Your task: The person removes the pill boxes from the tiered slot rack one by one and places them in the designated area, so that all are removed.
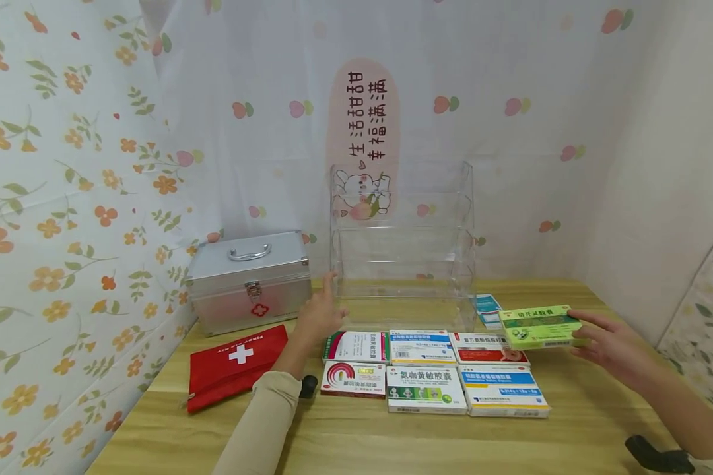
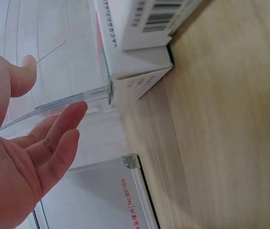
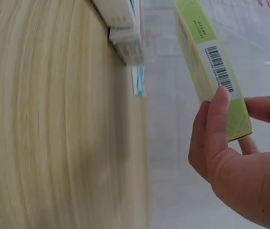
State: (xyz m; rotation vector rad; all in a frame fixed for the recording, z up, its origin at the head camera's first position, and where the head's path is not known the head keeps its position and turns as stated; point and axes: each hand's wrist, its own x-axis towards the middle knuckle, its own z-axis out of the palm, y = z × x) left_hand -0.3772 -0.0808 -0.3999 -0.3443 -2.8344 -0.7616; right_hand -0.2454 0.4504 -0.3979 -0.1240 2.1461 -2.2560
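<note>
My right hand holds a green medicine box by its right end, raised above the table. In the right wrist view the fingers and thumb pinch the box near one end, and a barcode shows on its side. My left hand is by the left side of a clear tiered acrylic rack. Its fingers are loosely bent with nothing between them, as the left wrist view shows the hand. Whether it touches the rack cannot be told. Several medicine boxes lie in two rows before the rack.
A silver first-aid case stands at the back left, with a red first-aid pouch in front of it. A small teal-and-white packet lies right of the rack. Patterned curtains close off the back and sides of the wooden table.
</note>
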